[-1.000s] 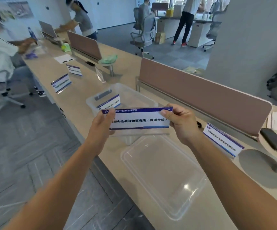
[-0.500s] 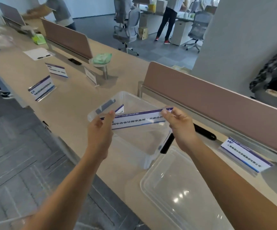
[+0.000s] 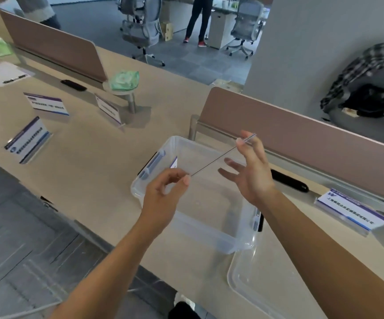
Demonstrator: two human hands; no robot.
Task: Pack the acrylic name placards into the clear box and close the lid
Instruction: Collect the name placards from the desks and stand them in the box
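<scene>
Your left hand [image 3: 161, 196] is pinching one end of the placard [image 3: 220, 156], which is hanging edge-on above the clear box [image 3: 200, 231]. Lowering leftward, you're risking striking the packed placard [image 3: 173, 162] leaning there. Your right hand [image 3: 253, 176] is pinching the other end only at its corner, inviting a slip. The box's middle is offering room, while the divider [image 3: 301, 143] is crowding its far rim.

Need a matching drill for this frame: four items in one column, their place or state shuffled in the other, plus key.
1 held placard
2 lid
3 clear box
4 black pen

A open, a second placard inside
B lying by the divider
C pinched at both ends above the box
D flat on the desk, off the box

Pairs: 1-C, 2-D, 3-A, 4-B
</scene>
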